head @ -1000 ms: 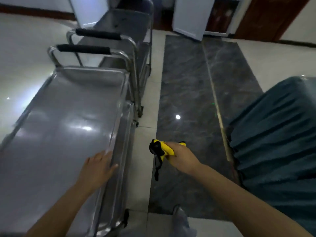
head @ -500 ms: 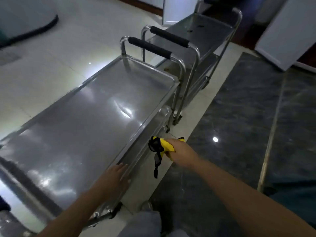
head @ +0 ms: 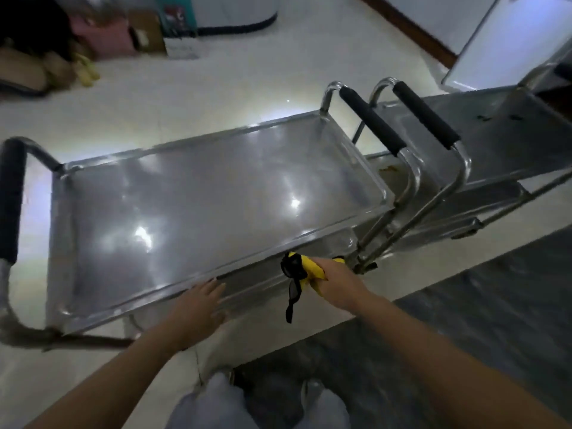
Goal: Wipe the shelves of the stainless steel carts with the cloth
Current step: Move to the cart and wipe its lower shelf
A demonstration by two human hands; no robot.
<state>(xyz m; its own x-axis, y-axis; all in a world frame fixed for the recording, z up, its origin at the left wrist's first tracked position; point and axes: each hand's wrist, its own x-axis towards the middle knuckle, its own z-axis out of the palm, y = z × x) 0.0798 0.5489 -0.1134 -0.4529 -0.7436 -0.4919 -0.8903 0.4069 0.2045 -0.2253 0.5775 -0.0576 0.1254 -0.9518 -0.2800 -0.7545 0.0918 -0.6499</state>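
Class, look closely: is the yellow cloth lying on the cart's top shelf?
No: the right hand grips the yellow cloth in the air beside the top shelf.

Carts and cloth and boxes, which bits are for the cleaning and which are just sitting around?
For the job:
near cart
second cart
yellow cloth, gripped by the right hand
left hand resting on the cart rim

Lying about:
boxes
bags on the floor
white board

L hand (head: 198, 308) flat, fingers straight; R hand (head: 339, 281) fisted.
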